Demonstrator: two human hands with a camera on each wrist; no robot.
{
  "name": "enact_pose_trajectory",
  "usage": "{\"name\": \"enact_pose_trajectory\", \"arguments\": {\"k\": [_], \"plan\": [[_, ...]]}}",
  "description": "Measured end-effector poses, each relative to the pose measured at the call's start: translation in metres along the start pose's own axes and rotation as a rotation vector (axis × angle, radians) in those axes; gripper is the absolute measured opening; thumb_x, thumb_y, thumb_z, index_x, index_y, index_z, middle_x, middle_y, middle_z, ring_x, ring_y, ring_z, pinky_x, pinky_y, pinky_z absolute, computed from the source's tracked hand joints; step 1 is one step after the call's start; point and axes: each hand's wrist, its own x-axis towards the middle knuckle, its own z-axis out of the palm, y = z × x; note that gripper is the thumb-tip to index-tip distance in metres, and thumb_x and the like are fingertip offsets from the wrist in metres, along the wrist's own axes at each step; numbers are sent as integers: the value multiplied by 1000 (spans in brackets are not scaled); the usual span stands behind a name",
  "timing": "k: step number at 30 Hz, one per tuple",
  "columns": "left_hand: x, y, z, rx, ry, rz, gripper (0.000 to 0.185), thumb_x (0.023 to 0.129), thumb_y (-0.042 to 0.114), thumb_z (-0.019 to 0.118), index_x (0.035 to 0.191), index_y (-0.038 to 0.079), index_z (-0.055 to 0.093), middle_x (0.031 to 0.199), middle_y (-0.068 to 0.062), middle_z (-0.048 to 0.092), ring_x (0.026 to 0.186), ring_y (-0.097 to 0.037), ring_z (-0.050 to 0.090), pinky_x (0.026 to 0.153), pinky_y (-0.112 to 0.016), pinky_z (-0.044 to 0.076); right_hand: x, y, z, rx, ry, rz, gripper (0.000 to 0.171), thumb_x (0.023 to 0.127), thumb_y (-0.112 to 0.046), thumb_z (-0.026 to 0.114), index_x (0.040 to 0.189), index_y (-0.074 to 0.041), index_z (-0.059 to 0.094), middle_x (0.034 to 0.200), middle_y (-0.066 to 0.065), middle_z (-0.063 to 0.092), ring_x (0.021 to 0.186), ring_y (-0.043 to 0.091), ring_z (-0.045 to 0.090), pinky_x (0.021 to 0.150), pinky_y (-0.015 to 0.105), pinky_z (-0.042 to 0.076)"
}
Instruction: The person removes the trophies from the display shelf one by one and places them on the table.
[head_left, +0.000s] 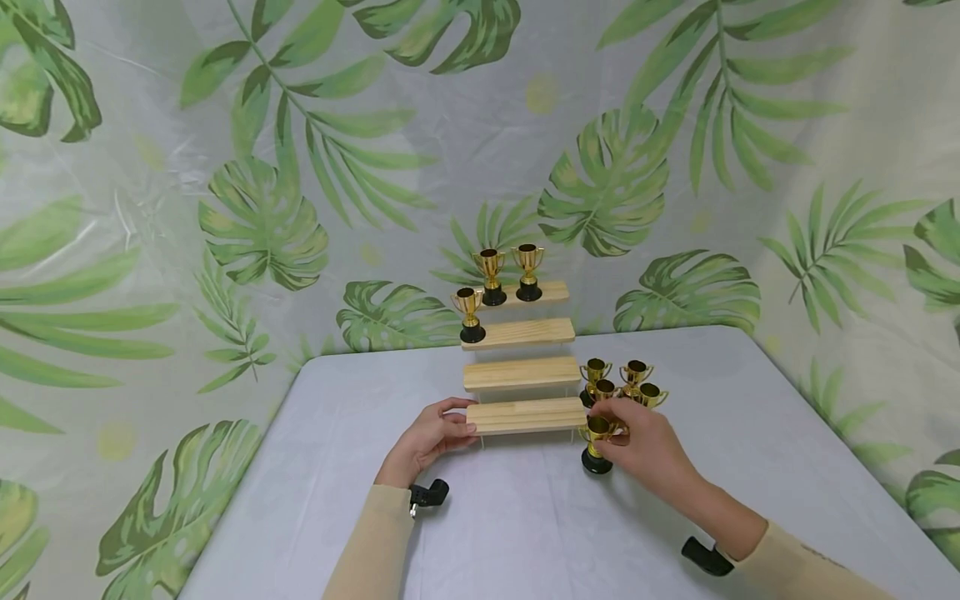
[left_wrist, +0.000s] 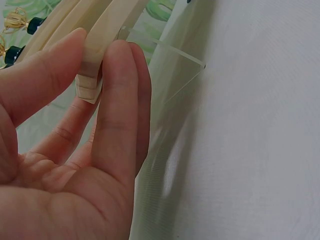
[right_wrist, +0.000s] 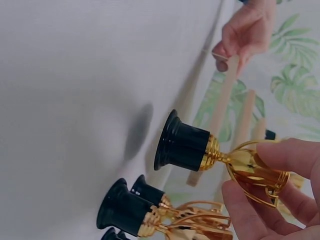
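Observation:
A four-step wooden riser [head_left: 525, 379] stands mid-table. Two gold trophy cups [head_left: 510, 273] with black bases stand on its top step and one cup [head_left: 469, 314] on the second. My left hand [head_left: 431, 437] pinches the left end of the lowest step [head_left: 525, 414] between thumb and fingers; the left wrist view shows that plank end [left_wrist: 92, 75] in my fingers [left_wrist: 117, 110]. My right hand [head_left: 637, 437] pinches the bowl of a small gold trophy [head_left: 597, 442], [right_wrist: 220, 155] just right of the riser. Its black base [right_wrist: 180, 142] looks slightly lifted off the cloth.
Several more gold trophies [head_left: 622, 382], [right_wrist: 150, 215] cluster on the table behind my right hand. A pale cloth covers the table [head_left: 525, 533]; a leaf-print backdrop [head_left: 300, 167] hangs close behind and to both sides. The table's back edge is just behind the riser.

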Motion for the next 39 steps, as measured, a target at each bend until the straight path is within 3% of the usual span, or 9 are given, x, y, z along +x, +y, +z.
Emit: {"name": "enact_pose_trajectory", "arguments": {"k": [22,29,39], "plan": [[-3,0,0,8,-19,15,54,86,-9,72,137,-3,53,106,-19,66,91,-25,69,82,-38,59,-9,8,8,-111,24,45,42,74,-2,87,110,-13,68,107,-2,69,95,17,66,70,27,59],[-2,0,1,14,-24,17,54,87,-9,71,138,-4,52,107,-20,66,92,-25,69,85,-40,58,-12,10,10,-99,41,49,47,73,-1,88,115,-10,69,106,-1,69,92,18,66,69,29,59],[-3,3,4,28,-10,24,55,85,-10,72,136,-4,53,102,-18,67,89,-24,69,80,-38,60,-15,10,10,-157,34,32,45,75,-4,88,115,-12,70,105,-2,67,82,11,65,68,25,58]]}}
